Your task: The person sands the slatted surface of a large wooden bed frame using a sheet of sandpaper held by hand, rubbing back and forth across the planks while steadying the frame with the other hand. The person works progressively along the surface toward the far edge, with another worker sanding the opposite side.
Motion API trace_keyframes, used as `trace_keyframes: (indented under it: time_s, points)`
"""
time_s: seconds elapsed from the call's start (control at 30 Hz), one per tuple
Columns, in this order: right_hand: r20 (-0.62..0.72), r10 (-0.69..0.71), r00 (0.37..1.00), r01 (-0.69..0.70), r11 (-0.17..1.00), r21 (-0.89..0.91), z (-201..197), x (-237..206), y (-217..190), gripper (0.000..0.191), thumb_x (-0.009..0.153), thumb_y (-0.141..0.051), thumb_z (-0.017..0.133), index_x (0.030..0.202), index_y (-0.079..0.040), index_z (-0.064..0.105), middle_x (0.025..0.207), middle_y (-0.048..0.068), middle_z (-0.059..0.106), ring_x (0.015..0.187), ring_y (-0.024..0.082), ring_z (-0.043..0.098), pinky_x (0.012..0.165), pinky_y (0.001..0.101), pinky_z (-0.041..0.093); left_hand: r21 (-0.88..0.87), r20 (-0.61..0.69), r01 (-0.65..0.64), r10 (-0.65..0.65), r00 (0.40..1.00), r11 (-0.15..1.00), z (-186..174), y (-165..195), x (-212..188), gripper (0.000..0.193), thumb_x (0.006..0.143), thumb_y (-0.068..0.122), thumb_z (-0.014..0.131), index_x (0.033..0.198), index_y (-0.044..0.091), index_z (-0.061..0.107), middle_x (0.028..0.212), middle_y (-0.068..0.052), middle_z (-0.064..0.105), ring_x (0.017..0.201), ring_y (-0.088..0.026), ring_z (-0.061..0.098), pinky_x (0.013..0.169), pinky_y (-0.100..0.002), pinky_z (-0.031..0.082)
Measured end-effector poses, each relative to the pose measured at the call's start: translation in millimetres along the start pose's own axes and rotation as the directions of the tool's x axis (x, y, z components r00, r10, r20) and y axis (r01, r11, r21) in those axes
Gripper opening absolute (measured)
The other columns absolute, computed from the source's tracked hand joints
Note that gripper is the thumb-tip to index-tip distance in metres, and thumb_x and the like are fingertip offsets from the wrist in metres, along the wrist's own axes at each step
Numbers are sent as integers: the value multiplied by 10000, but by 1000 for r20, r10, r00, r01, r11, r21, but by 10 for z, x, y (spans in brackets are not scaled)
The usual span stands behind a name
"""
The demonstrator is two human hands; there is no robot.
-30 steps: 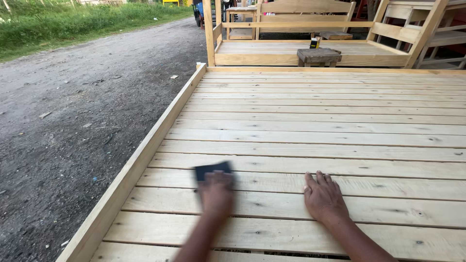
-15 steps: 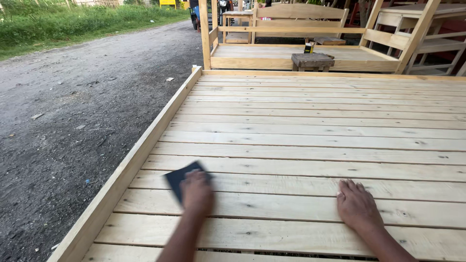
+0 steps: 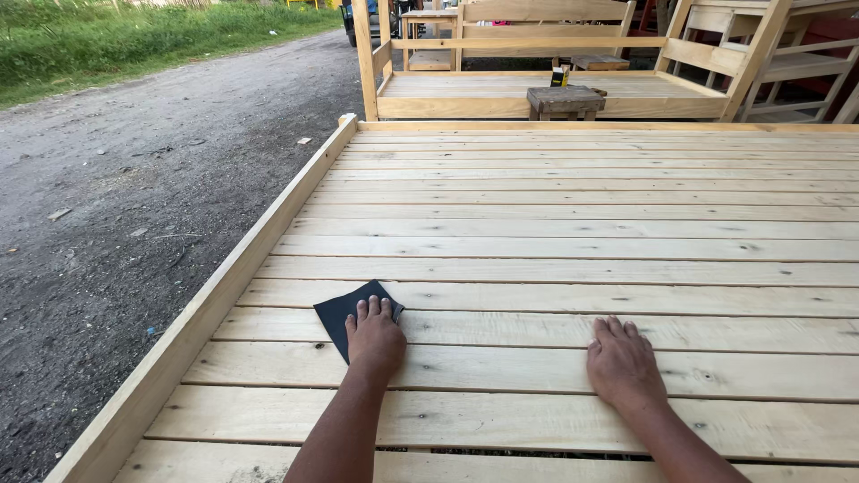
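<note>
Left hand lies flat, palm down, fingers together and pressed on a dark sheet of sandpaper. No pinch, no curl, just pressure from above; sheet is trapped between palm and wood. Sandpaper sits on the slatted wooden platform, near its left side rail, on the slats closest to the camera. One corner points away from the person, another sticks out to the left of the hand; the rest is hidden under the palm.

Judgement on handling: sheet looks thin, light, floppy, bends easily, likely grips the wood by its grit so it won't slide freely. Not fragile but can crease or tear at an edge. Best held by flat palm pressure as here, or taken by pinching the exposed left corner to lift it.

Right hand also flat on the slats, fingers slightly spread, holding nothing, well apart from the sandpaper. It touches bare wood only and reads as a brace.

Slats are pale, with knots and narrow gaps between the boards. Left of the rail is a gravel road with a grass verge beyond. Further back stands another wooden bed frame, a small wooden stool in front of it, and more wooden frames at far right.
</note>
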State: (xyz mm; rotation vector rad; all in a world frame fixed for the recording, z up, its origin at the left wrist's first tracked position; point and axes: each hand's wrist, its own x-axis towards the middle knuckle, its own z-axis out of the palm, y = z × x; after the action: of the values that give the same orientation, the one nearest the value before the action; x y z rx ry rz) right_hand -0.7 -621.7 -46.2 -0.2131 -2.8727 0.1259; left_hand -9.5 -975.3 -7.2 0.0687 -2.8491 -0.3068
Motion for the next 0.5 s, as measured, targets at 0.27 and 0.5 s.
trace_keyframes:
  time_s: [0.27,0.5]
  points:
    - [-51,-49,998,53,995,89,46,-27,31,528,1014,-296,363,1491,-103,484,1602,130,411,1489,334,348,1230,440,257,-235,-36,-386,389,921,892,437,2011,-291,538,896,217,509,1410,61,530,1552,-162,452,1483,-359,347,1173,-577,275]
    - [-11,-49,999,50,993,105,58,-14,18,511,1019,-271,385,1471,-56,483,1586,133,429,1497,333,344,1243,440,249,202,-8,-114,118,993,973,266,833,-45,610,914,248,535,1480,40,444,1611,-211,318,1478,-426,279,1111,-595,324]
